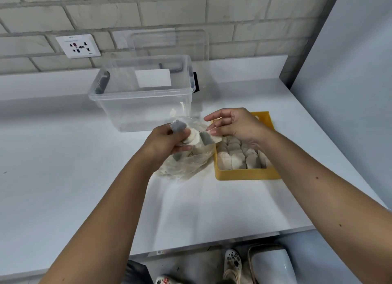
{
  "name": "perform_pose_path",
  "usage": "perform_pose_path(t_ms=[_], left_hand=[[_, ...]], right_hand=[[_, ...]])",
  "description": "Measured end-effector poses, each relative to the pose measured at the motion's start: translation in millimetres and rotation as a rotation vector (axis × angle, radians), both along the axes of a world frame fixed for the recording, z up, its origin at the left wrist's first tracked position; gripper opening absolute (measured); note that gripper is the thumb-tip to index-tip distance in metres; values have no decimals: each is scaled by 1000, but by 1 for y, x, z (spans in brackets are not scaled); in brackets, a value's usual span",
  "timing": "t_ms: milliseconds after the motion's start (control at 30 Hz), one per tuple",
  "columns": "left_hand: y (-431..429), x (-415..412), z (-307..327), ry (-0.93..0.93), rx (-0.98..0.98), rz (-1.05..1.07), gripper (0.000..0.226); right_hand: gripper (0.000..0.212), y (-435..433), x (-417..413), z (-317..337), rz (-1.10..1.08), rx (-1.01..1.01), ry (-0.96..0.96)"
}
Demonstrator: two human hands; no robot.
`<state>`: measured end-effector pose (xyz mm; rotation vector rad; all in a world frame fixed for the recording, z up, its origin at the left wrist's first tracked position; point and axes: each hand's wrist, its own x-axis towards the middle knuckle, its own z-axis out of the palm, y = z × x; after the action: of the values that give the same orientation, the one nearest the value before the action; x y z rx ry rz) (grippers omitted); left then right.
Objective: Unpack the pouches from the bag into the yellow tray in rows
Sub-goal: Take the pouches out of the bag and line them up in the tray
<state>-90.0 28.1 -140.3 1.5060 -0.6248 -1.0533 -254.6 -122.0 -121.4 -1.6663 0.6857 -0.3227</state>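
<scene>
Tray (246, 174) far rows behind right hand (235, 124), unseen.

Bare table (63, 156) left; clear bin (140, 97) behind bag (186, 162)

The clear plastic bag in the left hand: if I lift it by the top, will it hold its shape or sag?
It will likely sag: the bag is thin, crumpled film, bunched where the left hand grips it. The pouches inside look small and light, so they will probably shift and slump toward the bottom. The smooth film may slip unless it is pinched firmly.
</scene>
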Motion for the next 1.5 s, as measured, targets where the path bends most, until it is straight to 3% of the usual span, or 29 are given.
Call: perform_pose_path(t_ms=[200, 433, 567, 633, 733, 867, 1067, 1300, 1500], left_hand=[[-6, -19, 3, 287, -63, -150, 14], [-27, -39, -4, 209, -147, -57, 11], [-26, -39, -9, 175, -109, -35, 12], [-25, -36, -9, 114, -55, 16, 14], [-24, -32, -7, 38, 19, 81, 15], [-25, -32, -6, 72, 75, 44, 12], [-25, -32, -8, 115, 98, 39, 14], [-21, -31, -9, 20, 124, -21, 12], [-20, -30, -13, -17, 100, -37, 12]], right_hand=[[34, -7, -3, 12, 11, 26, -63], [33, 1, -8, 2, -139, 46, -70], [12, 2, -22, 4, -145, 62, -15], [8, -1, -33, 3, -133, -90, 69], [7, -6, -46, -2, 58, -410, 373], [13, -1, -45, -16, 258, -436, 542], [14, 4, -35, -23, 376, -428, 579], [9, 6, -29, -36, 146, -602, 454], [16, 6, -28, -41, 122, -581, 388]])
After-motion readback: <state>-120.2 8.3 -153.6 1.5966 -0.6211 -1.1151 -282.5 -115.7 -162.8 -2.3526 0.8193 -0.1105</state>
